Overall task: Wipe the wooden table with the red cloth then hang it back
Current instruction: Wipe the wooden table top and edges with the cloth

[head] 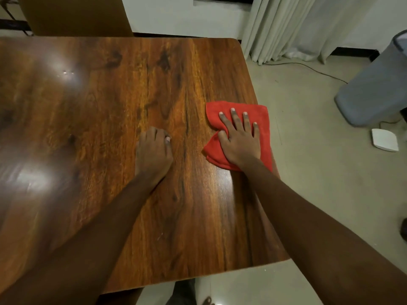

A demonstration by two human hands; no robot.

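Note:
The red cloth (263, 119) lies folded on the right edge of the wooden table (123, 95), its far side hanging slightly over the edge. My right hand (240, 139) presses flat on the cloth with fingers spread. My left hand (153, 150) rests on the bare table to the left of the cloth, fingers curled into a loose fist and holding nothing.
A grey bin (374, 84) stands on the floor at the right, with a white flat device (384, 139) and a cable (317, 71) near it. White curtains (297, 25) hang behind the table's far right corner. A brown panel (77, 14) stands at the table's far edge.

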